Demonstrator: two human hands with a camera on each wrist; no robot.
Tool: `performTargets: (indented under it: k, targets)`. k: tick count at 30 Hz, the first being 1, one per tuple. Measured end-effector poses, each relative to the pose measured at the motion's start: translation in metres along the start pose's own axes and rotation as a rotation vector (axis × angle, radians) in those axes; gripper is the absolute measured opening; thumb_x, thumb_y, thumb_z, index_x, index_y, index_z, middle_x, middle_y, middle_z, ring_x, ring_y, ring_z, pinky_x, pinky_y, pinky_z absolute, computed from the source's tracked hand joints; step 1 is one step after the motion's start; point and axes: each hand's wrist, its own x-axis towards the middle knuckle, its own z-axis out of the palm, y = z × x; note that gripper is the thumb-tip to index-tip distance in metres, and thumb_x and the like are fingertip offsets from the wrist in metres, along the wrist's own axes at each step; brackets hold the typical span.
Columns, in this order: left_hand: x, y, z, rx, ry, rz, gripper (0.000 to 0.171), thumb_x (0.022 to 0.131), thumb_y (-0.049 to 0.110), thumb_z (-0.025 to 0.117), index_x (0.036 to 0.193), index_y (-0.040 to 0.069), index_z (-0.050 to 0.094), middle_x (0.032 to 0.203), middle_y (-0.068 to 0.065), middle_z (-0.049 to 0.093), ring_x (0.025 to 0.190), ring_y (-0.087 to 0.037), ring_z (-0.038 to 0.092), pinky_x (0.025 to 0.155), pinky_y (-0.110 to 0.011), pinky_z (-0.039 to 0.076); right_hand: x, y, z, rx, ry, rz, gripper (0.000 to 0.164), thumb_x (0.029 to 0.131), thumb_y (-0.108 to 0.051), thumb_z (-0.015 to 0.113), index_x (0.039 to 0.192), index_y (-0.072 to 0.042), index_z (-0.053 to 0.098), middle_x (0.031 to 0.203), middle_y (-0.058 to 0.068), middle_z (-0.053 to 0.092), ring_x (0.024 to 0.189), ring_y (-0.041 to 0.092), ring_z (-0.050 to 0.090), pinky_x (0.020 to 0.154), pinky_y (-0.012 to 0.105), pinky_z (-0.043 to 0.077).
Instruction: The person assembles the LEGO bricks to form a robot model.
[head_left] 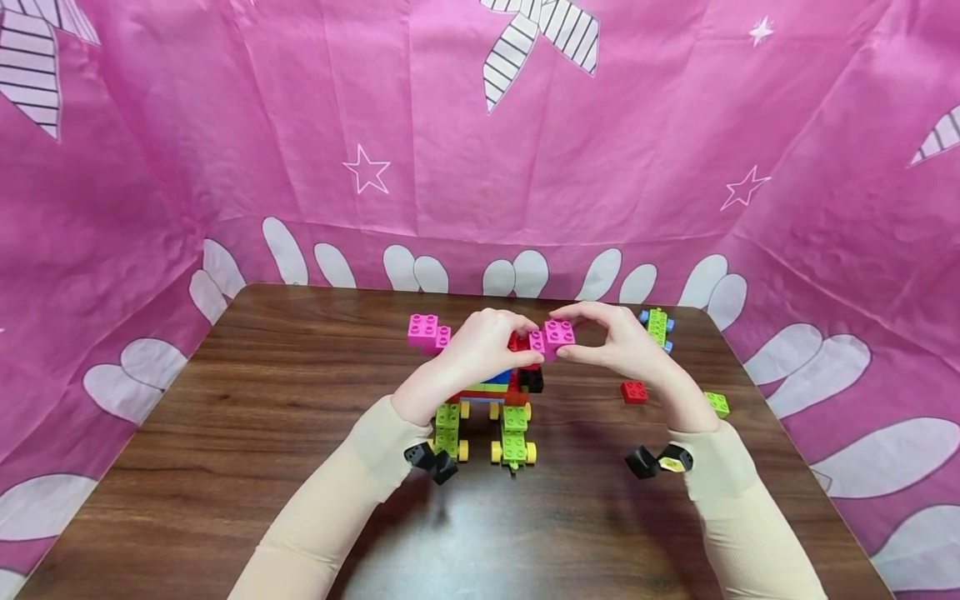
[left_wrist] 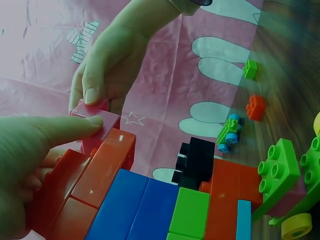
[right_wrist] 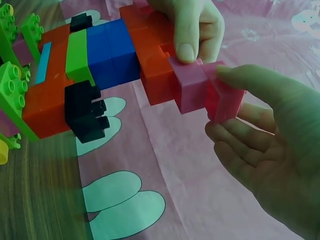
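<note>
A built figure of toy bricks stands on the table, its blue (left_wrist: 137, 205), red (right_wrist: 150, 45) and lime layers stacked above green wheeled bases (head_left: 514, 442) with yellow wheels. Pink bricks (head_left: 423, 328) stick out on its left side. At its upper right, my left hand (head_left: 489, 337) grips the inner pink brick (right_wrist: 189, 86), thumb on its face and fingers behind. My right hand (head_left: 611, 337) pinches the outer pink brick (head_left: 558, 333) between thumb and fingers; it touches the inner one. A black brick (right_wrist: 82, 112) juts from the body below.
On the table (head_left: 300, 467) to the right lie a red brick (head_left: 633, 392), a lime brick (head_left: 717, 404) and a small green base with blue wheels (head_left: 657, 327). Pink printed cloth (head_left: 450, 200) hangs round the back and sides. Black devices (head_left: 660, 461) are strapped at both wrists.
</note>
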Motion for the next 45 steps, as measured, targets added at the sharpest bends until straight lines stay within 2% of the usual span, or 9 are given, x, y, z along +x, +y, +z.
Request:
performTargets:
  k: [13, 24, 28, 32, 33, 36, 40, 42, 45]
  targets:
    - [-0.001, 0.002, -0.005, 0.040, -0.010, 0.030, 0.047, 0.086, 0.034, 0.071, 0.124, 0.007, 0.065, 0.114, -0.006, 0.070, 0.105, -0.017, 0.065, 0.092, -0.029, 0.052, -0.018, 0.022, -0.005, 0.123, 0.048, 0.024, 0.045, 0.081, -0.006, 0.076, 0.124, -0.006, 0.062, 0.119, 0.011, 0.066, 0.109, 0.002, 0.059, 0.094, 0.016, 0.045]
    - [-0.008, 0.001, -0.017, 0.015, 0.020, 0.014, 0.044, 0.086, 0.031, 0.073, 0.124, 0.010, 0.064, 0.117, -0.004, 0.069, 0.109, -0.017, 0.063, 0.095, -0.030, 0.050, -0.035, 0.044, -0.006, 0.111, 0.147, 0.074, 0.038, 0.082, -0.003, 0.074, 0.119, -0.003, 0.065, 0.116, 0.017, 0.067, 0.102, -0.007, 0.059, 0.087, 0.010, 0.045]
    - [-0.012, 0.000, -0.022, 0.009, 0.038, 0.017, 0.044, 0.086, 0.029, 0.073, 0.125, 0.010, 0.064, 0.118, -0.004, 0.069, 0.109, -0.016, 0.064, 0.094, -0.029, 0.050, -0.043, 0.052, -0.005, 0.132, 0.202, 0.095, 0.037, 0.080, 0.004, 0.073, 0.116, 0.002, 0.065, 0.110, -0.005, 0.070, 0.098, -0.009, 0.059, 0.083, 0.009, 0.046]
    - [-0.017, -0.003, -0.028, 0.029, 0.056, 0.023, 0.044, 0.086, 0.028, 0.074, 0.124, 0.010, 0.065, 0.118, -0.005, 0.069, 0.108, -0.016, 0.065, 0.094, -0.029, 0.051, -0.052, 0.051, -0.005, 0.125, 0.236, 0.129, 0.033, 0.081, 0.006, 0.071, 0.114, 0.008, 0.064, 0.102, -0.028, 0.062, 0.093, -0.011, 0.059, 0.079, 0.009, 0.046]
    - [-0.018, -0.004, -0.029, 0.039, 0.059, 0.026, 0.043, 0.086, 0.028, 0.074, 0.124, 0.009, 0.065, 0.117, -0.005, 0.069, 0.108, -0.016, 0.065, 0.095, -0.030, 0.050, -0.054, 0.050, -0.005, 0.119, 0.241, 0.142, 0.032, 0.082, 0.006, 0.070, 0.113, 0.009, 0.063, 0.101, -0.026, 0.063, 0.092, -0.011, 0.059, 0.079, 0.009, 0.046]
    - [-0.022, -0.006, -0.033, 0.071, 0.061, 0.033, 0.042, 0.086, 0.027, 0.073, 0.123, 0.009, 0.065, 0.117, -0.005, 0.069, 0.108, -0.017, 0.065, 0.096, -0.031, 0.050, -0.061, 0.050, -0.005, 0.085, 0.254, 0.177, 0.028, 0.084, 0.002, 0.070, 0.111, 0.009, 0.064, 0.102, -0.003, 0.071, 0.092, -0.008, 0.060, 0.078, 0.010, 0.047]
    - [-0.027, -0.009, -0.037, 0.119, 0.055, 0.042, 0.041, 0.087, 0.029, 0.072, 0.122, 0.010, 0.066, 0.118, -0.004, 0.069, 0.110, -0.016, 0.064, 0.096, -0.032, 0.049, -0.070, 0.059, -0.004, 0.058, 0.267, 0.212, 0.027, 0.086, -0.001, 0.069, 0.111, 0.007, 0.065, 0.108, 0.029, 0.065, 0.095, -0.004, 0.061, 0.079, 0.012, 0.047]
    - [-0.029, -0.011, -0.039, 0.144, 0.056, 0.043, 0.040, 0.087, 0.030, 0.072, 0.122, 0.010, 0.066, 0.118, -0.003, 0.069, 0.110, -0.016, 0.064, 0.096, -0.032, 0.049, -0.074, 0.066, -0.003, 0.054, 0.270, 0.221, 0.027, 0.086, -0.002, 0.070, 0.111, 0.007, 0.065, 0.108, 0.029, 0.065, 0.095, -0.003, 0.060, 0.079, 0.012, 0.046]
    - [-0.032, -0.014, -0.041, 0.161, 0.055, 0.038, 0.040, 0.086, 0.031, 0.073, 0.120, 0.010, 0.067, 0.116, -0.003, 0.070, 0.109, -0.016, 0.064, 0.096, -0.032, 0.049, -0.080, 0.080, -0.001, 0.063, 0.269, 0.231, 0.028, 0.086, -0.002, 0.070, 0.112, 0.007, 0.065, 0.103, 0.010, 0.072, 0.094, -0.005, 0.060, 0.077, 0.010, 0.046]
